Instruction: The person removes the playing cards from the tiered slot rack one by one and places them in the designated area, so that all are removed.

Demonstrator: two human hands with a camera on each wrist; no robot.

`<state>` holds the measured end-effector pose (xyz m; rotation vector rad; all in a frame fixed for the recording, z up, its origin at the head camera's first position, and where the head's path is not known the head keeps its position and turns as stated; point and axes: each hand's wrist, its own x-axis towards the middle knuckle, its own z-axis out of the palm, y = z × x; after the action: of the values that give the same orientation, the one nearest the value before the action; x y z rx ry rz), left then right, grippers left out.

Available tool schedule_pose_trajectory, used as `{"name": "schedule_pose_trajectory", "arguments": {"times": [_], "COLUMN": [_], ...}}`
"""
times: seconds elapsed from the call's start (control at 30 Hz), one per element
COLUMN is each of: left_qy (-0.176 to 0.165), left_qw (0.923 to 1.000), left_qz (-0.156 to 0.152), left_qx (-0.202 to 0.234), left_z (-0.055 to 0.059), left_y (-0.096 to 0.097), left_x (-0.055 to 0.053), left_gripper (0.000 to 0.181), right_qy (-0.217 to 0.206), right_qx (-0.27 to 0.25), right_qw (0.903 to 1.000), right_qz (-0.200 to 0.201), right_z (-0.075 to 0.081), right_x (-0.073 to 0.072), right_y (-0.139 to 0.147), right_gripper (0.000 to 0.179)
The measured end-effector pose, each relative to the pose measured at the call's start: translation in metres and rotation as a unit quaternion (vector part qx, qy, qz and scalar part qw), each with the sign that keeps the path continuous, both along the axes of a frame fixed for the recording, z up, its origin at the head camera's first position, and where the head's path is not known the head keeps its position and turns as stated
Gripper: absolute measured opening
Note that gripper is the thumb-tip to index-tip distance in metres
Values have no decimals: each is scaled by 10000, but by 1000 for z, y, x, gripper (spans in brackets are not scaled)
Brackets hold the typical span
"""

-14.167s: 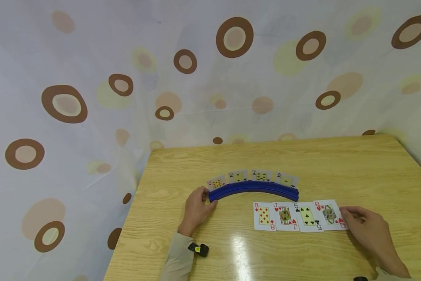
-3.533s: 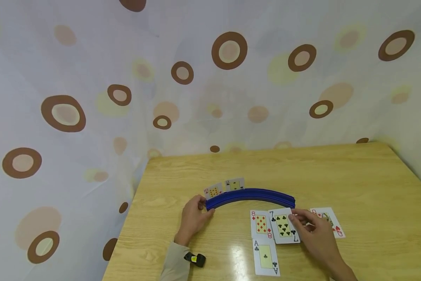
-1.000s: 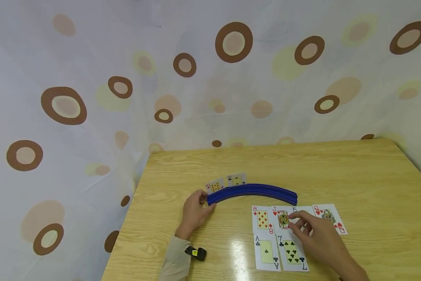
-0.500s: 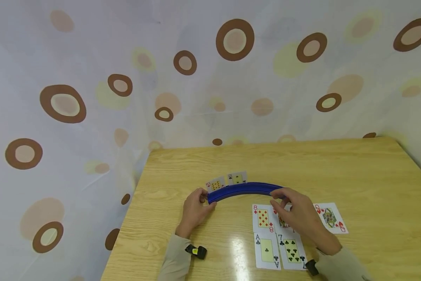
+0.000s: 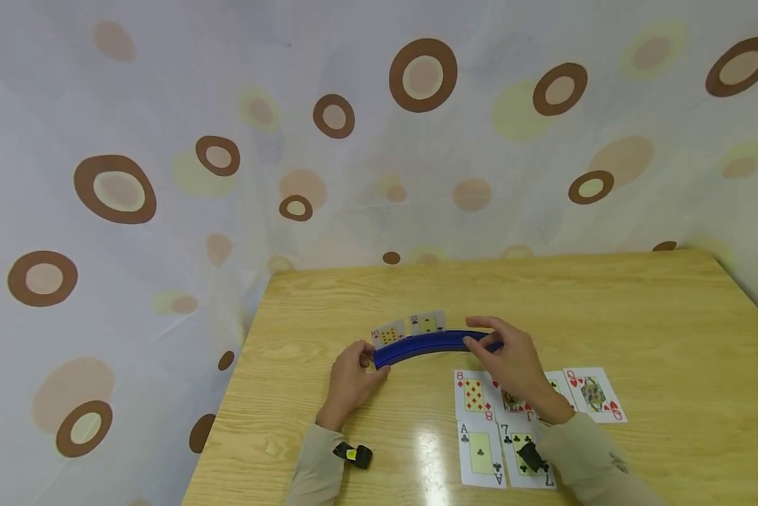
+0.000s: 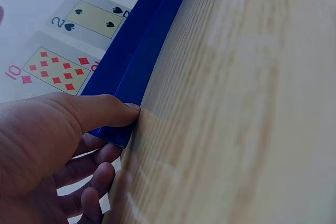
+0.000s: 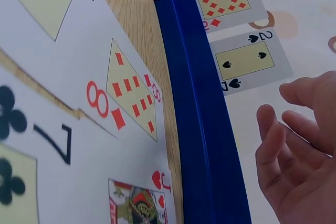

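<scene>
My left hand [image 5: 351, 383] grips the left end of a curved blue card holder [image 5: 417, 346], thumb on the near side. Two playing cards stand in its slot, the ten of diamonds [image 5: 388, 336] and the two of spades [image 7: 244, 61]. Over the holder's right part is my right hand [image 5: 515, 360], its fingers parted around nothing and near the two of spades. Below lie the eight of diamonds [image 5: 474, 396], jack of hearts [image 7: 139, 203], five of clubs and queen of hearts [image 5: 593, 394]. My right forearm partly covers the jack and five.
Under that row lie the ace of clubs [image 5: 480, 453] and seven of clubs [image 5: 517, 437], the seven partly behind the right wrist's black camera [image 5: 532, 458]. The wooden table [image 5: 328, 295] meets a patterned cloth [image 5: 499, 154] at the back and left.
Earlier the holder bore four cards; the seven and ace of clubs now lie below the row. Within the last second my right hand moved from over the cards up-left to the holder. Left hand stayed.
</scene>
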<state>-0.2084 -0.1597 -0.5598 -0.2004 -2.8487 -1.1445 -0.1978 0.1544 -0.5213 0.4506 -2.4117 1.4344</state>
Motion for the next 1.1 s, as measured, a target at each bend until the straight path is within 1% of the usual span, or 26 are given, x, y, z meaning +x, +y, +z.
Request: {"name": "schedule_pose_trajectory", "arguments": {"times": [0.13, 0.23, 0.63, 0.83, 1.1], "left_qy": [50, 66, 89, 108, 65], "left_qw": [10000, 10000, 9999, 9999, 10000], "left_qz": [-17, -18, -32, -22, -28], "left_qx": [1, 26, 71, 23, 51], "left_z": [-1, -1, -1, 1, 1], "left_y": [1, 1, 1, 1, 0], "left_x": [1, 1, 1, 1, 1], "left_gripper": [32, 32, 31, 29, 30], "right_qy": [-264, -380, -319, -361, -414], "right_qx": [-50, -160, -288, -235, -13], "right_qw": [9996, 9992, 9990, 9990, 9989], "right_qz": [-28, -7, -93, -154, -211], "right_z": [-1, -3, -11, -13, -17], "right_x": [-4, -7, -15, -17, -18], "right_y": [-5, -8, -22, -28, -35], "right_gripper": [32, 31, 19, 14, 13]}}
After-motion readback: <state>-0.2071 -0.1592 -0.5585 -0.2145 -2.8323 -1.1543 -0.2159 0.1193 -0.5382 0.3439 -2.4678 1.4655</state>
